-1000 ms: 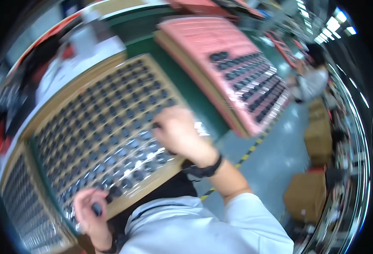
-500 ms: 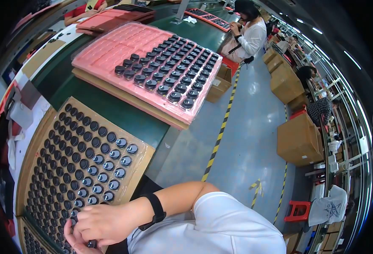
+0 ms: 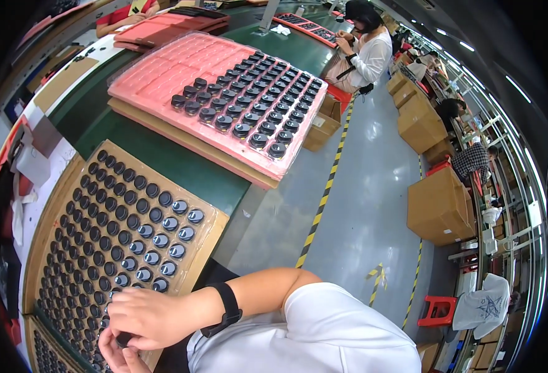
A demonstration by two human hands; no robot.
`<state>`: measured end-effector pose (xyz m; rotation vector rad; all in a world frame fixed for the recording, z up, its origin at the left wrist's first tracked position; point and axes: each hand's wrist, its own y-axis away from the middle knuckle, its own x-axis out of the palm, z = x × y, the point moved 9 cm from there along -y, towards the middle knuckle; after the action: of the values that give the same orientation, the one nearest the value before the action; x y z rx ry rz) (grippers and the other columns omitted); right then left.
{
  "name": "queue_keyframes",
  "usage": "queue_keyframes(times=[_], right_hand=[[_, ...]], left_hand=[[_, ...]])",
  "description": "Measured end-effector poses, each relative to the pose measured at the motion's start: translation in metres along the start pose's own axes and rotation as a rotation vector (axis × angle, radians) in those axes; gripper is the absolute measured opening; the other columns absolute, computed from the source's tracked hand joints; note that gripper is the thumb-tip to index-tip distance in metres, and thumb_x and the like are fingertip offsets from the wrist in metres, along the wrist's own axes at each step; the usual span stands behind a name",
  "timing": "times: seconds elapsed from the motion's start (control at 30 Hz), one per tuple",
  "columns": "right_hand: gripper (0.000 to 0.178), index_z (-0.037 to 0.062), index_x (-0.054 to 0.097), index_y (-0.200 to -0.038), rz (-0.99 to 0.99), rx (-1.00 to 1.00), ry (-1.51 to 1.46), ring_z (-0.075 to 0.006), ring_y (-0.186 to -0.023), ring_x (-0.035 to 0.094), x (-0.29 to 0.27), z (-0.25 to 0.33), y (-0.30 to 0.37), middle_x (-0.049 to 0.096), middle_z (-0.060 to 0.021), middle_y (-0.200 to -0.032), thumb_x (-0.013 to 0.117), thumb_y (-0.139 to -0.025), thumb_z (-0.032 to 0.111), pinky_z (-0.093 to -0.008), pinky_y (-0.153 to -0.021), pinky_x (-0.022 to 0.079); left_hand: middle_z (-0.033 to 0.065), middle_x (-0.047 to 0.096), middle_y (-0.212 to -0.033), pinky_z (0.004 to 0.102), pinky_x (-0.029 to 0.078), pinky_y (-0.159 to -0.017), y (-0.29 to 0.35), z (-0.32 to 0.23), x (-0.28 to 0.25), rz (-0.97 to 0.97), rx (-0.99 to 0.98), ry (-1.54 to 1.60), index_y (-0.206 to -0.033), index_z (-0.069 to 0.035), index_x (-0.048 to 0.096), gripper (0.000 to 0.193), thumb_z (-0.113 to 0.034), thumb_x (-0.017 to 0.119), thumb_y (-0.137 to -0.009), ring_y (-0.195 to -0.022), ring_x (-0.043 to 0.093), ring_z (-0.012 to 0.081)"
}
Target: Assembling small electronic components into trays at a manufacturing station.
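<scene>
My right hand (image 3: 153, 317), with a black band (image 3: 229, 308) at its wrist, reaches over the lower part of a brown tray (image 3: 215, 233). Its fingers are curled round a small black round cap-like part (image 3: 123, 339). Just below, the fingers of my left hand (image 3: 117, 357) close against the same part; the rest of that hand is cut off by the lower edge. Rows of similar black parts (image 3: 133, 221) sit in the tray's clear insert. Those nearest its right side show shiny pale tops (image 3: 168, 268).
Beyond stands a stack of pink trays (image 3: 162, 71), partly filled with black parts, on a green table (image 3: 181, 171). A seated person (image 3: 370, 59) works at the far end. Cardboard boxes (image 3: 439, 208) and a red stool (image 3: 437, 311) are across the aisle, right.
My right hand has shifted slightly up the tray. The black part between my hands now shows higher, and more of my left fingers have come into view.
</scene>
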<state>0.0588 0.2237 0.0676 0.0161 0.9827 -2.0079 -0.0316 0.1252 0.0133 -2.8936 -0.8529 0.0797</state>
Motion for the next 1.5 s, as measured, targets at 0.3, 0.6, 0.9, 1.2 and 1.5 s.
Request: queue_keyframes(times=[0.3, 0.6, 0.9, 1.2, 1.5], right_hand=[[0.025, 0.0033, 0.053, -0.086, 0.08, 0.134, -0.237, -0.0258, -0.086, 0.051, -0.001, -0.016, -0.002, 0.051, -0.0089, -0.085, 0.069, -0.07, 0.014, -0.0361, -0.076, 0.041], [0.022, 0.0029, 0.057, -0.093, 0.112, 0.356, -0.327, -0.0191, -0.084, 0.055, -0.025, -0.049, -0.005, 0.054, -0.0074, -0.087, 0.068, -0.077, 0.013, -0.0311, -0.074, 0.046], [0.021, 0.0036, 0.058, -0.096, -0.016, 0.383, -0.141, -0.0182, -0.084, 0.054, -0.08, -0.063, -0.012, 0.053, -0.0057, -0.086, 0.066, -0.078, 0.011, -0.0307, -0.075, 0.046], [0.026, 0.0034, 0.06, -0.103, -0.123, 0.44, -0.056, -0.0116, -0.081, 0.056, -0.121, -0.082, 0.001, 0.056, -0.004, -0.089, 0.067, -0.08, 0.011, -0.0253, -0.071, 0.048], [0.023, 0.0018, 0.062, -0.1, -0.201, 0.538, 0.262, -0.0107, -0.079, 0.057, -0.185, -0.098, 0.029, 0.061, -0.0025, -0.089, 0.068, -0.078, 0.006, -0.0245, -0.072, 0.046]], left_hand=[[0.0116, 0.055, -0.104, 0.0201, 0.046, -0.069, 0.0, 0.015, -0.021, -0.057, 0.013, 0.053, -0.11, 0.004, 0.047, 0.034, -0.02, 0.059, -0.09, -0.085, 0.057, 0.0122], [0.0041, 0.052, -0.082, 0.018, 0.04, -0.051, -0.001, 0.004, -0.02, -0.173, -0.004, 0.118, -0.108, -0.002, 0.048, 0.028, -0.026, 0.051, -0.094, -0.063, 0.046, 0.0058], [0.0021, 0.049, -0.074, 0.0173, 0.039, -0.05, 0.003, -0.008, -0.021, -0.318, -0.049, 0.052, -0.112, -0.002, 0.046, 0.028, -0.025, 0.046, -0.096, -0.061, 0.045, 0.0069], [0.008, 0.052, -0.079, 0.0202, 0.045, -0.056, 0.004, -0.022, -0.022, -0.379, 0.075, 0.01, -0.116, 0.0, 0.046, 0.035, -0.028, 0.048, -0.096, -0.066, 0.052, 0.0114], [0.0096, 0.052, -0.08, 0.024, 0.044, -0.05, 0.002, -0.022, -0.017, -0.162, 0.135, 0.076, -0.111, 0.003, 0.05, 0.033, -0.026, 0.049, -0.095, -0.061, 0.052, 0.0153]])
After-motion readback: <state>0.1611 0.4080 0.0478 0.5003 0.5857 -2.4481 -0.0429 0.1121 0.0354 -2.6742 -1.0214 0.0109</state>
